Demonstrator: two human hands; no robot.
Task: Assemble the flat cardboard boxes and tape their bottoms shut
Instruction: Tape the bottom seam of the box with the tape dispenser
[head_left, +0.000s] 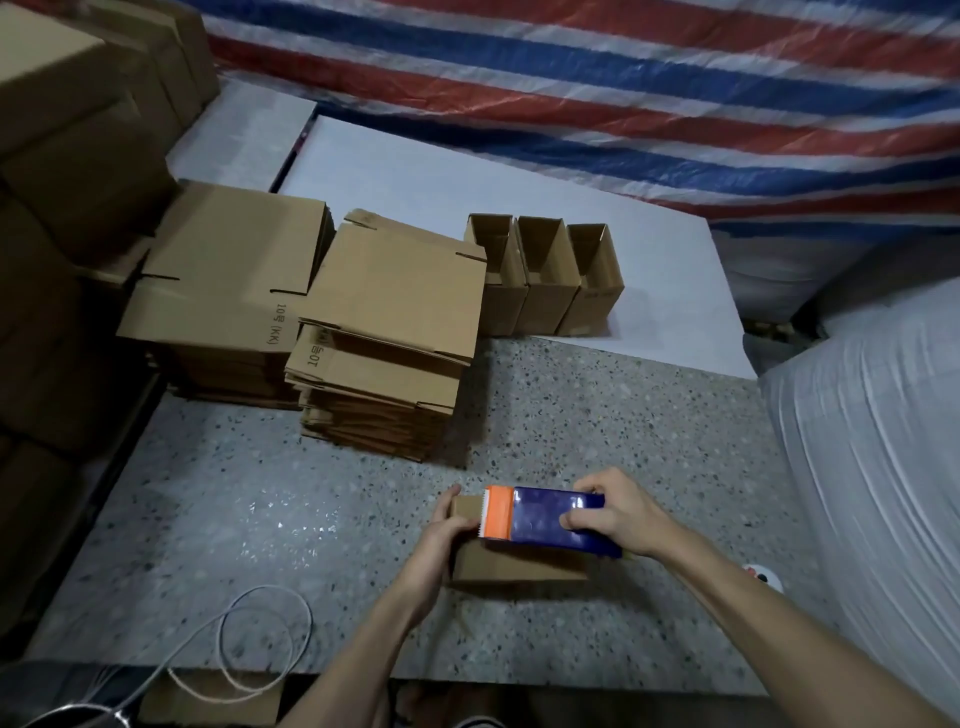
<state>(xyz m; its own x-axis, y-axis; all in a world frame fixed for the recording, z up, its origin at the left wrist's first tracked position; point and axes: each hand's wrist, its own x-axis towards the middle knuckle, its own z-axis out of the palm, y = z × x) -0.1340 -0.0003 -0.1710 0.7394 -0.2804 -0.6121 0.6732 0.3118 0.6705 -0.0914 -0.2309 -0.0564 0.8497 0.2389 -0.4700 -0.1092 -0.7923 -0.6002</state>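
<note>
A small cardboard box (511, 564) lies on the speckled table (260, 519) in front of me. My left hand (441, 538) grips its left end, thumb on top. My right hand (615, 512) grips a blue tape dispenser (545, 517) with an orange serrated head, laid along the box's top; the head sits near my left thumb. Two stacks of flat cardboard boxes (384, 332) stand at the back left. Three assembled boxes (545, 275) stand open-topped in a row behind them to the right.
A white board (649, 322) covers the far half of the table. Large cartons (67, 156) are piled at the left. A white cable (249, 639) loops near the front edge. A white wrapped bundle (872, 467) stands at the right, a striped tarp behind.
</note>
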